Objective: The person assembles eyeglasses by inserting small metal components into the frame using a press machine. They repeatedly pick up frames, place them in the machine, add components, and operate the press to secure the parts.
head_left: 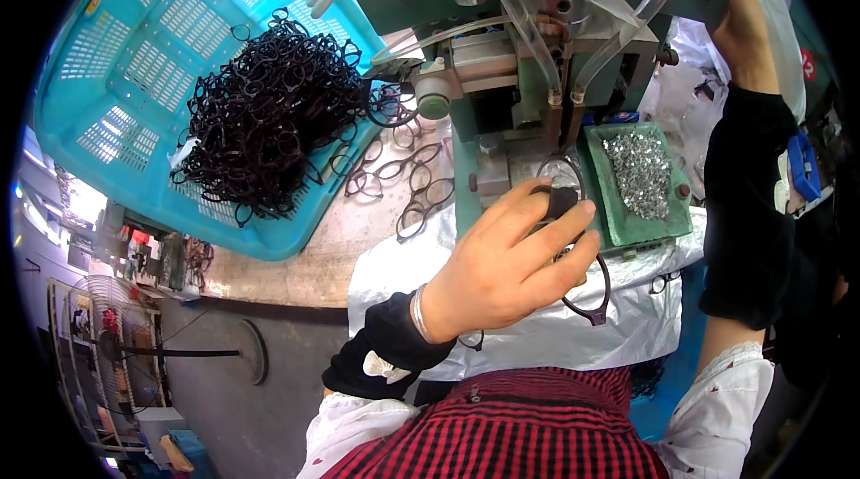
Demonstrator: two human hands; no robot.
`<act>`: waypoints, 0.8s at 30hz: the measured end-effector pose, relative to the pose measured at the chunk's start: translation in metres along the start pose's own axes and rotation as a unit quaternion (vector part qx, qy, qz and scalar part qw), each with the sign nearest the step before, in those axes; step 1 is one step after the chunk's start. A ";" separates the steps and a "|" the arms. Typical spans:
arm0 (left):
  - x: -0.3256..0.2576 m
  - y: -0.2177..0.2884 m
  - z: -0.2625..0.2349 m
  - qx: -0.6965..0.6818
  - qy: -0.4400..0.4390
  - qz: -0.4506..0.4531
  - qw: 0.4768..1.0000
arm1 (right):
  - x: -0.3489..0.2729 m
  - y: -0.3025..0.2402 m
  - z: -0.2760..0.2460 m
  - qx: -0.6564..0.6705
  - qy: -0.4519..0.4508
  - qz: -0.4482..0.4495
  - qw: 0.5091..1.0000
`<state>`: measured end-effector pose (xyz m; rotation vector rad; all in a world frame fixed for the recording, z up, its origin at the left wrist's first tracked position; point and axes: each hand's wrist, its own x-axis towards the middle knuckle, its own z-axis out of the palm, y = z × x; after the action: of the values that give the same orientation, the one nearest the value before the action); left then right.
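Observation:
My left hand (515, 264) is closed on a dark eyeglass frame (602, 300), fingers over its middle. One rim sits at the lower end of the green machine's (618, 31) two upright metal rods (564, 121); the other hangs toward me. Part of the frame is hidden by the fingers. My right hand (745, 36) is raised at the machine's right side, against its edge, with most of its fingers out of sight. Beside the left hand, a green tray (618, 230) carries a heap of small shiny metal pieces (638, 175).
A blue plastic basket (116, 89) at the left holds a tangled pile of dark eyeglass frames (269, 112). Several loose frames (421, 197) lie on the worktable (269, 277) beside it. Silvery sheeting (394, 264) covers the near table edge. A fan (112, 345) stands at lower left.

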<state>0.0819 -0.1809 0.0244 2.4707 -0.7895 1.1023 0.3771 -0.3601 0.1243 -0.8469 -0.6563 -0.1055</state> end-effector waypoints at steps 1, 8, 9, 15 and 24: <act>0.000 0.001 0.000 0.002 0.000 -0.002 1.000 | 0.001 0.001 0.000 0.005 0.006 0.005 1.000; 0.002 0.000 0.000 0.002 -0.004 0.004 1.000 | 0.013 0.002 -0.012 0.000 -0.002 0.021 1.000; 0.002 0.000 -0.001 0.001 -0.006 0.007 1.000 | 0.012 0.003 -0.012 0.002 0.000 0.015 1.000; -0.036 0.041 -0.006 -0.184 -0.087 -0.054 0.977 | 0.019 0.007 -0.026 0.012 -0.002 0.030 0.999; -0.108 -0.039 -0.040 0.047 -0.157 -0.399 0.902 | -0.116 0.019 -0.075 -0.296 0.072 -0.019 0.952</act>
<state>0.0224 -0.0917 -0.0340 2.6602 0.2465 0.4460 0.3285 -0.4210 0.0091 -1.3893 -0.5055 -0.4098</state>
